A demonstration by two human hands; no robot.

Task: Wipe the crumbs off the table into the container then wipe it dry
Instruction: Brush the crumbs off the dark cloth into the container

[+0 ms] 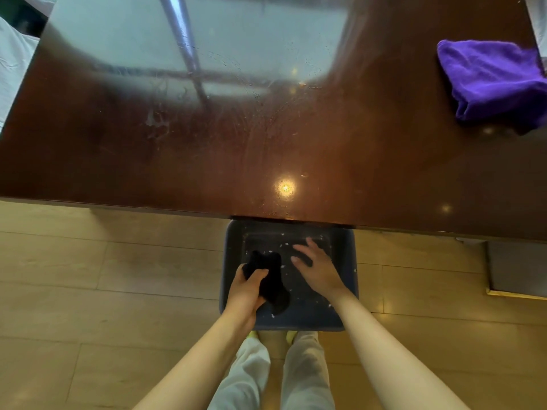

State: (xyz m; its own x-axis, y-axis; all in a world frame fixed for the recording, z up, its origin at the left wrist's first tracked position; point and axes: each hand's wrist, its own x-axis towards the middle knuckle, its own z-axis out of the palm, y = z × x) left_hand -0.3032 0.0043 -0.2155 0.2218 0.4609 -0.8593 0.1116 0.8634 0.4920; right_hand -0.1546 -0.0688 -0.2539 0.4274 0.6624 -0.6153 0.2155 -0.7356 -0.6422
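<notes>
A dark blue container sits on the floor just below the near edge of the glossy brown table. White crumbs dot its bottom. My left hand is inside it, shut on a bunched black cloth. My right hand hovers over the container beside the cloth, fingers spread and holding nothing. Wet streaks and droplets show on the tabletop. A folded purple cloth lies at the table's far right.
Light wood flooring surrounds the container. My legs in pale trousers stand right behind it. A grey block with a gold rim sits on the floor at the right. White fabric shows past the table's left edge.
</notes>
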